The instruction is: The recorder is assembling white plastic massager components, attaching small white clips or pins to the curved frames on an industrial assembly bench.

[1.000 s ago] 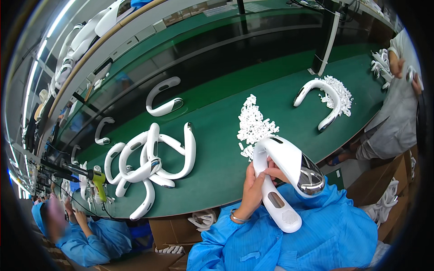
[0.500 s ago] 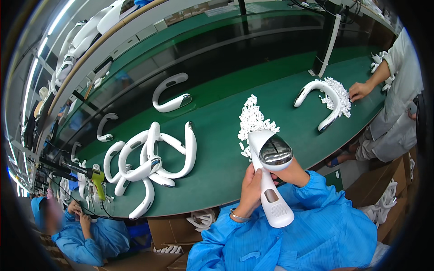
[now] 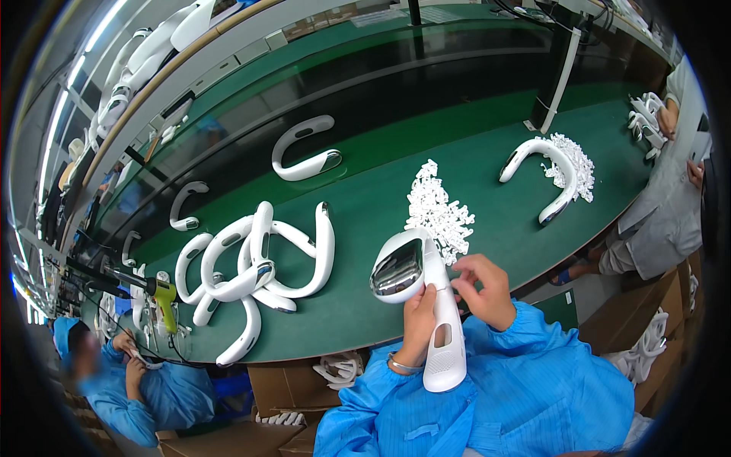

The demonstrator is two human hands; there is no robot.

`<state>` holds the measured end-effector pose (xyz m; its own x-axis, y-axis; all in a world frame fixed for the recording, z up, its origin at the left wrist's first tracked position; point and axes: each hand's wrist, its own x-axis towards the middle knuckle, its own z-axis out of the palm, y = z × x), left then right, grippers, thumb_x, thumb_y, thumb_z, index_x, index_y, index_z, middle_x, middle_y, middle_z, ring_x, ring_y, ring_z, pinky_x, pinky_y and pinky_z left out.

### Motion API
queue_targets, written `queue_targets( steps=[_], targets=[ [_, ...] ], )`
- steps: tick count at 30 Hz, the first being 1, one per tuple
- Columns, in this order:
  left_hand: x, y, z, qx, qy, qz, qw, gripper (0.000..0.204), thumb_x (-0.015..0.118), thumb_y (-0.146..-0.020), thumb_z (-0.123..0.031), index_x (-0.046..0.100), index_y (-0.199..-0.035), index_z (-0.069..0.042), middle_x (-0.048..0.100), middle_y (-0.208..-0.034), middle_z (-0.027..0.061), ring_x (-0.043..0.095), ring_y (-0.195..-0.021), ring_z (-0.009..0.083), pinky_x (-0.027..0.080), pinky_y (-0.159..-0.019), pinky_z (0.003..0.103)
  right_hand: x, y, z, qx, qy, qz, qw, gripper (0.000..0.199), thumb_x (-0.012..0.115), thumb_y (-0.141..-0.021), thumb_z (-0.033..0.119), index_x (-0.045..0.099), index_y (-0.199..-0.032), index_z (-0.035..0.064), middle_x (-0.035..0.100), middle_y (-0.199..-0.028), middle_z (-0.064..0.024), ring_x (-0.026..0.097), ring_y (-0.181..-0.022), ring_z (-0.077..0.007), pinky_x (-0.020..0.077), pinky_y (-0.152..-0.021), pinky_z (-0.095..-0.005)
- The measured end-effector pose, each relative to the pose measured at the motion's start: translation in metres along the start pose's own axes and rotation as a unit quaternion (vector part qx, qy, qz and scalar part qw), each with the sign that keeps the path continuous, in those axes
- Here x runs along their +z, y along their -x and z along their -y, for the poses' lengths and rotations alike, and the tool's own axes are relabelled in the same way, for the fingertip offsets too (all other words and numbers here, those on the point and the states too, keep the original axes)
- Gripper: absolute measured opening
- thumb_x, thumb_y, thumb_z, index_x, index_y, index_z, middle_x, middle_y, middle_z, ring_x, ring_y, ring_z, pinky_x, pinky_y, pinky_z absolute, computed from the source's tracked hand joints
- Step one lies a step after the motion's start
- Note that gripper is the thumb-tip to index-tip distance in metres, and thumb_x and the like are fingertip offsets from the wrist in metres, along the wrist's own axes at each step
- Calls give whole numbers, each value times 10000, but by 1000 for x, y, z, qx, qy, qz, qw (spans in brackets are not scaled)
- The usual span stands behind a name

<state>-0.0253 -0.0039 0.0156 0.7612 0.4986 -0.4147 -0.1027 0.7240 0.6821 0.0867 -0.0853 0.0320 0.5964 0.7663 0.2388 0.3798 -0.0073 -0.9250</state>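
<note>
A white curved neckband device point(image 3: 444, 364) with a chrome end, an oval opening and a patch of tiny holes is held upright in front of me. My left hand point(image 3: 417, 324) is closed around its middle, thumb on the front. My right hand point(image 3: 489, 295) is just to the right of the device, with bent fingers and a gap between thumb and forefinger; nothing shows between them. Whether the fingertips touch the device's edge, I cannot tell. Behind it, a heap of small white parts point(image 3: 440, 209) is spread on the green table point(image 3: 373, 217).
At left, several white neckbands point(image 3: 324, 251) overlap in a pile. Another neckband point(image 3: 560, 164) leans by a second heap point(image 3: 582, 171). A green power screwdriver point(image 3: 164, 301) is near a co-worker in blue point(image 3: 152, 396). Another person point(image 3: 666, 198) stands at right. Cardboard boxes point(image 3: 285, 390) are below the table edge.
The device has turned, its chrome end swinging from right to left. My right hand has come off it and is now beside it. The right co-worker's hand has left the second heap.
</note>
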Motion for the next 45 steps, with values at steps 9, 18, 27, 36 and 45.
queue_targets(
  steps=[9, 18, 27, 36, 45],
  targets=[
    [-1, 0, 9, 100, -24, -5, 995, 422, 276, -1017, -270, 372, -1341, -18, 531, -1193, 126, 566, -1005, 162, 494, -816, 289, 1, -5, 8, -42, 193, 140, 970, 262, 645, -789, 102, 631, -1046, 55, 622, -1043, -131, 587, -968, -300, 455, -884, -390],
    [-11, -3, 0, 83, -11, -36, 996, 305, 346, -995, -246, 432, -1201, -39, 625, -969, 148, 647, -685, 209, 545, -559, 305, -3, -6, -19, -158, 135, 40, 977, 221, 603, -697, -10, 604, -917, 15, 584, -881, -147, 584, -792, -324, 494, -687, -385],
    [-27, -8, -5, 79, -21, -23, 996, 273, 425, -962, -132, 399, -1219, -41, 586, -805, 103, 596, -603, 153, 551, -517, 297, -63, -39, -72, -233, 406, -23, 884, 121, 628, -685, 4, 611, -801, 37, 573, -855, -106, 559, -756, -303, 473, -636, -370],
    [-23, -6, -3, 50, -4, -31, 998, 245, 494, -911, -60, 454, -1144, 4, 602, -864, 142, 636, -651, 232, 564, -573, 339, -13, -17, -75, -171, 336, 18, 926, 175, 717, -702, 139, 624, -835, 76, 560, -789, -89, 586, -702, -274, 473, -588, -366],
    [-14, -14, 4, 23, -4, 8, 1000, 290, 467, -901, -22, 406, -1184, -6, 557, -945, 134, 612, -769, 200, 574, -630, 338, -21, -15, -24, 257, -308, 110, 909, 106, 578, -862, 47, 608, -893, -50, 623, -742, -95, 606, -594, -130, 539, -547, -256]
  ],
)
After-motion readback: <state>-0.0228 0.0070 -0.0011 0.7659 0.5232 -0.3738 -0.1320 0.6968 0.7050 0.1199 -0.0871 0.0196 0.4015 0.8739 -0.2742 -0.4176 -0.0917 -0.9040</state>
